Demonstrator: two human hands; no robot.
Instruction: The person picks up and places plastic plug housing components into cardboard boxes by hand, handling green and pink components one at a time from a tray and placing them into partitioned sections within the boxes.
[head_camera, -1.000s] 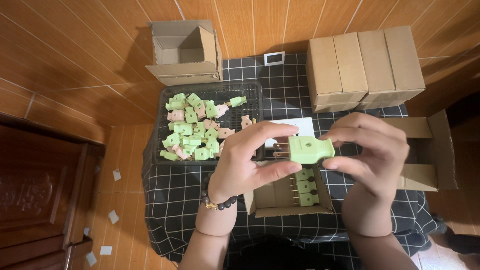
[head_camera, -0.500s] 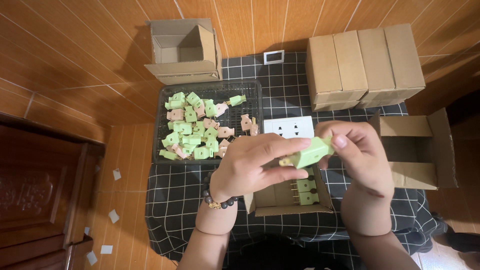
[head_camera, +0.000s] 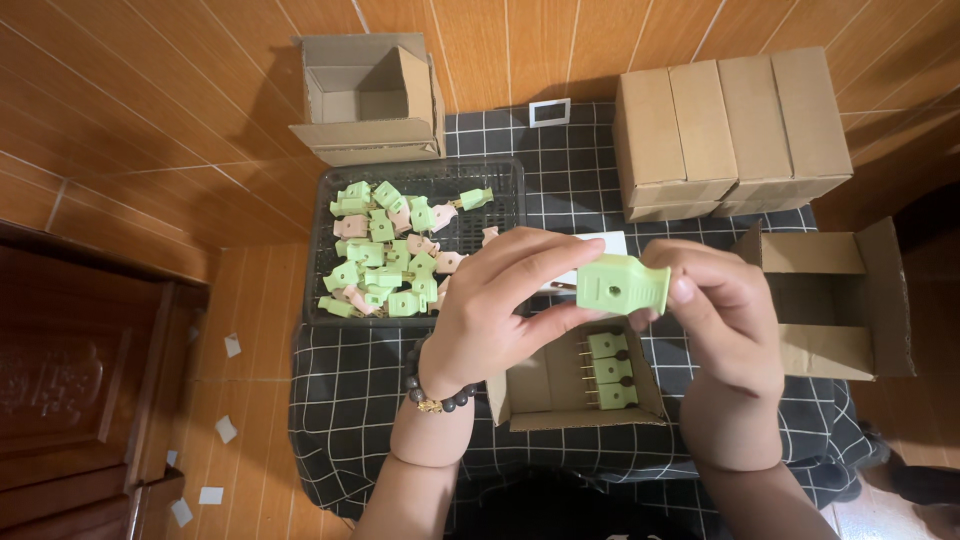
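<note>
Both my hands hold one light green plastic plug (head_camera: 622, 284) above the checked cloth. My left hand (head_camera: 500, 305) pinches its left end, where brass prongs stick out, and my right hand (head_camera: 722, 310) grips its right end. Directly below, a small open cardboard box (head_camera: 540, 395) holds three green plugs (head_camera: 610, 370) laid in a column along its right side. A black mesh tray (head_camera: 495, 185) at upper left is filled with several loose green and pink plugs (head_camera: 385, 255).
An empty open carton (head_camera: 370, 95) stands behind the tray. A row of closed cartons (head_camera: 730, 125) sits at the back right, and an open carton (head_camera: 830, 300) lies at the right. White paper scraps (head_camera: 225, 430) dot the wooden floor at left.
The plug has been turned between my hands, from prongs pointing down to lying level with its broad face toward me. My hands have closed in around it.
</note>
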